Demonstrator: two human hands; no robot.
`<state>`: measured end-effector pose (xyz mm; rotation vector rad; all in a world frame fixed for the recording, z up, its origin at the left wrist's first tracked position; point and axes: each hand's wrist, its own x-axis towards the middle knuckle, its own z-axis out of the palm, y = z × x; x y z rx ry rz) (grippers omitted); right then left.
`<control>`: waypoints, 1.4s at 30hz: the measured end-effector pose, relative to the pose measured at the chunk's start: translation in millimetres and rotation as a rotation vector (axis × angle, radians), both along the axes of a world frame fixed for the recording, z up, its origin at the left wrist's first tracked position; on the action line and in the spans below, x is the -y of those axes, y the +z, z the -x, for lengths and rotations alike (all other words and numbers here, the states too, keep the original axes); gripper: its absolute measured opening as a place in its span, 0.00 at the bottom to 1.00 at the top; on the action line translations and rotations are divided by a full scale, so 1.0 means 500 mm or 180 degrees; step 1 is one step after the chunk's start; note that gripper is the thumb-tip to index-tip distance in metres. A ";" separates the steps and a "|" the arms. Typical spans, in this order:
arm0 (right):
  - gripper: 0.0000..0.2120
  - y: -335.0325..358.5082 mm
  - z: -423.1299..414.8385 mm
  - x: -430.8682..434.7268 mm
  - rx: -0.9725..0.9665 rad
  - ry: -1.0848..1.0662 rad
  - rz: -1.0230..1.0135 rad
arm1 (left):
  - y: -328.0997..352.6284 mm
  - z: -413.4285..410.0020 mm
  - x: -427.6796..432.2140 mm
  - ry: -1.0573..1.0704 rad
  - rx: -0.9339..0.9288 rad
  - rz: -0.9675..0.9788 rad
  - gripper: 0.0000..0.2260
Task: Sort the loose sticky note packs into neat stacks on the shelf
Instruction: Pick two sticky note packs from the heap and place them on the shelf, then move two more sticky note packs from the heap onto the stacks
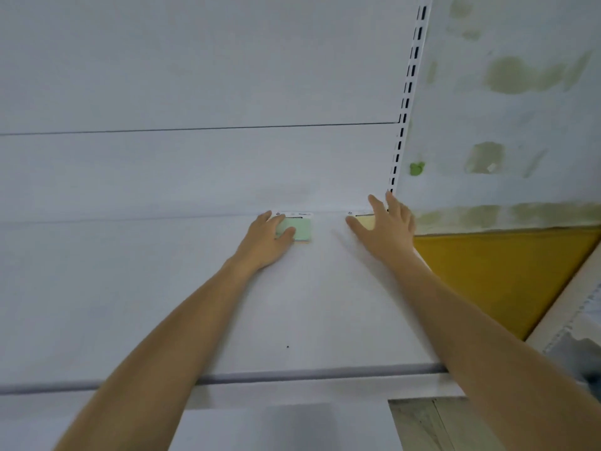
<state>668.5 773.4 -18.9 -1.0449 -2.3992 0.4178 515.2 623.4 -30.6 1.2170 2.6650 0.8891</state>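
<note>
Seemingly nearly finished: my left hand (pixel 265 240) pinches the green stack (pixel 298 230), my right hand (pixel 385 227) lies straight-fingered over the yellow stack (pixel 363 222).

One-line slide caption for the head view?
At the back of the white shelf, left hand grips a green sticky note pack; right hand spreads over a yellow pack.

single head-worn wide-angle view
the camera looked forward and down across the white shelf (pixel 162 304) to its back panel (pixel 195 76), near the front edge (pixel 292 374), which crossed low in frame.
</note>
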 end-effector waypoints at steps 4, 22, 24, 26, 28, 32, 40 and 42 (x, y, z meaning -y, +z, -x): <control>0.27 0.025 0.051 0.064 0.0036 0.0775 -0.0512 | 0.044 0.037 0.078 0.0028 -0.0635 0.0127 0.23; 0.24 0.086 0.540 0.760 0.0502 0.2593 -0.0598 | 0.076 0.318 0.911 0.1209 -0.0971 0.0763 0.21; 0.23 0.079 0.596 0.818 0.0592 0.2720 -0.0541 | 0.070 0.347 0.974 0.1306 -0.0872 0.0828 0.20; 0.23 0.072 0.656 0.862 0.0658 0.2824 -0.0465 | 0.067 0.381 1.022 0.1391 -0.0798 0.0916 0.20; 0.23 0.065 0.713 0.896 0.0669 0.2877 -0.0338 | 0.065 0.418 1.058 0.1442 -0.0756 0.0914 0.19; 0.22 0.049 0.826 0.936 0.0662 0.2877 -0.0177 | 0.062 0.497 1.100 0.1413 -0.0756 0.0950 0.19; 0.17 0.009 0.966 0.950 0.0784 0.3237 0.0250 | 0.051 0.594 1.102 0.0895 -0.0673 0.1311 0.21; 0.17 0.002 0.974 0.950 0.0745 0.3227 0.0208 | 0.047 0.604 1.100 0.0820 -0.0655 0.1306 0.21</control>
